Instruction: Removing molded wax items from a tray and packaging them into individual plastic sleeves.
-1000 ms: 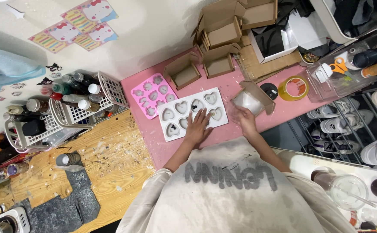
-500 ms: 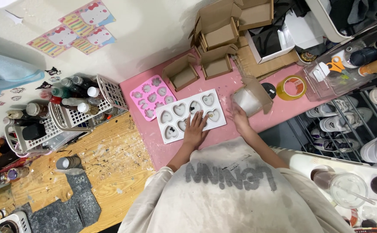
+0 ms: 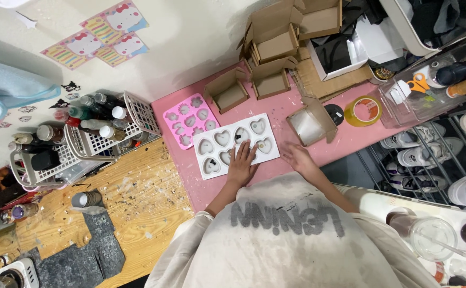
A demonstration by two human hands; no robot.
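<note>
left hand covering white heart mould, cavities hidden

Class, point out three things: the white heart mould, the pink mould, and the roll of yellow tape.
white heart mould [image 3: 218,140], head view, on a heart cavity.
pink mould [image 3: 190,121], head view, middle of its tray.
roll of yellow tape [image 3: 356,118], head view, on its ring.

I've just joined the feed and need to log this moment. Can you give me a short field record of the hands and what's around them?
left hand: flat on the white heart mould
right hand: on the pink table, holding nothing, just below the small open box
pink mould: beside the white one, untouched
tape roll: right of the box
empty cardboard boxes: along the far edge
</note>
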